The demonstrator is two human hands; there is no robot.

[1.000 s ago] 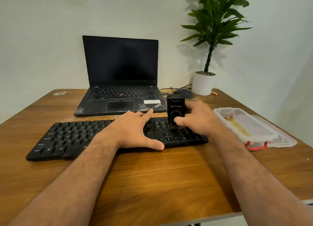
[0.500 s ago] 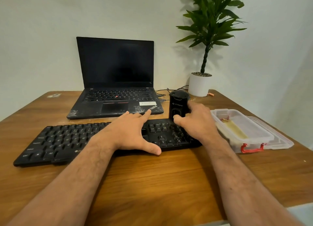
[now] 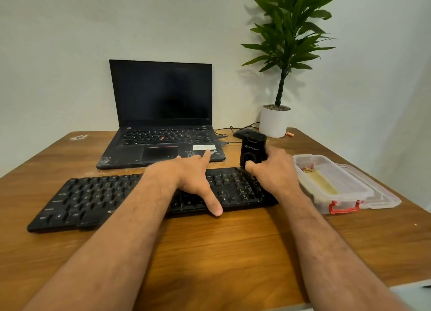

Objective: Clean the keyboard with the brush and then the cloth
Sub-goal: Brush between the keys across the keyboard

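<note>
Right hand [image 3: 276, 173] grips brush [image 3: 253, 151] upright at keyboard [image 3: 98, 197] far-right edge; bristles hidden. Left hand [image 3: 186, 177] flat, fingers spread, beside.

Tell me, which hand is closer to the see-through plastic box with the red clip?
The right hand. It grips the black brush at the keyboard's right end, beside the plastic box. The left hand rests flat mid-keyboard, farther away.
</note>
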